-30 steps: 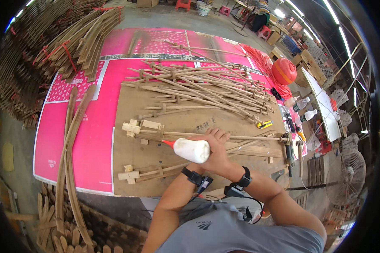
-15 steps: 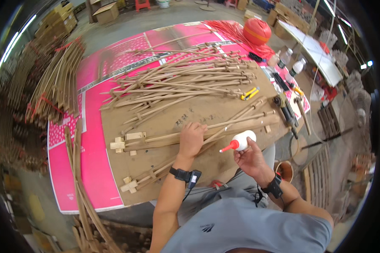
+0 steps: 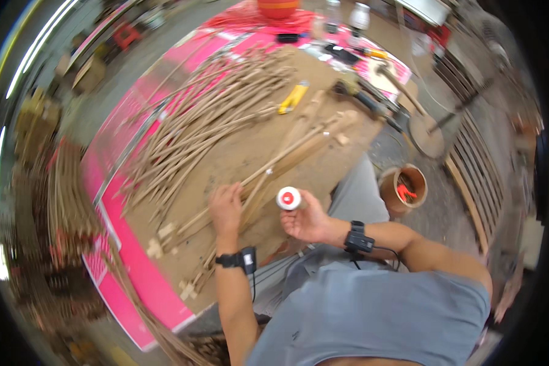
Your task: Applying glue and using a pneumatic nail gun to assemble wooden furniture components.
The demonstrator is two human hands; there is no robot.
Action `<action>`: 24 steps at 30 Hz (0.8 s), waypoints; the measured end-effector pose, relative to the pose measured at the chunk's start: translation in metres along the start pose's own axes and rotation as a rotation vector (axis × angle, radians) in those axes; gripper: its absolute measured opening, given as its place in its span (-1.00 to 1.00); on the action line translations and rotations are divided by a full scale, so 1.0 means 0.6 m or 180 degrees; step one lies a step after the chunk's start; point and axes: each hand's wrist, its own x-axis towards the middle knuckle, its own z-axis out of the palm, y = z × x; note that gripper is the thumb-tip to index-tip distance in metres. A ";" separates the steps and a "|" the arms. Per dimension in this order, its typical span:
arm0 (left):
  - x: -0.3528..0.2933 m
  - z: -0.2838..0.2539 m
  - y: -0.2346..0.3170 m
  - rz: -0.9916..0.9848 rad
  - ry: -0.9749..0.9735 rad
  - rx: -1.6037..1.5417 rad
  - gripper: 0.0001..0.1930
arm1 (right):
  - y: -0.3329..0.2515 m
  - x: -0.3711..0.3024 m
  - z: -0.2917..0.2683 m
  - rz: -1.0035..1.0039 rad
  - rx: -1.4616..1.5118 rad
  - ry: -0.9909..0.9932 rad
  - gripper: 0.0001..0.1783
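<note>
My left hand (image 3: pixel 226 208) is closed over a thin wooden rod (image 3: pixel 280 152), its fingers bent and slightly blurred. That rod lies lengthwise beside a few others, with small pale wood blocks (image 3: pixel 154 249) at their near-left ends. In my right hand (image 3: pixel 308 221) is a white squeeze bottle (image 3: pixel 287 198) with a red nozzle, which points up at the camera. The bottle hangs just above the board, to the right of my left hand. Beyond them a heap of knobbed wooden rods (image 3: pixel 207 110) covers the far-left half of the brown board (image 3: pixel 311 174).
A yellow cutter knife (image 3: pixel 293 97) lies near the heap. A power tool (image 3: pixel 363 97) and a hammer (image 3: pixel 402 88) sit at the right edge. Bottles (image 3: pixel 358 18) and a red ball of cord (image 3: pixel 279 7) stand at the back. A bucket (image 3: pixel 404 188) is at my right.
My view has turned right, so the table appears rotated. The squeeze bottle's nozzle has swung from pointing left to pointing up at the camera. My left hand stays on the rods.
</note>
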 end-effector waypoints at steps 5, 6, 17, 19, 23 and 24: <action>-0.013 -0.007 -0.041 0.0118 -0.0214 0.0153 -0.86 | 0.006 0.011 0.002 0.0477 -0.0289 -0.0123 -0.25; -0.013 -0.003 -0.034 0.0243 -0.0298 0.0079 -0.86 | 0.004 0.000 0.001 0.0338 -0.0197 -0.0142 -0.25; -0.009 -0.013 -0.006 0.0027 -0.0216 -0.0065 -0.86 | -0.079 -0.065 -0.062 0.0154 -0.0800 0.0104 -0.29; -0.010 -0.013 -0.007 0.0071 -0.0229 -0.0034 -0.87 | -0.091 -0.069 -0.066 0.0005 -0.0848 0.0224 -0.31; -0.011 -0.014 -0.010 0.0177 -0.0270 0.0060 -0.87 | -0.113 -0.072 -0.065 -0.0133 -0.0908 0.0287 -0.32; -0.012 -0.014 -0.011 0.0166 -0.0265 0.0058 -0.87 | -0.120 -0.070 -0.063 -0.0214 -0.0931 0.0283 -0.32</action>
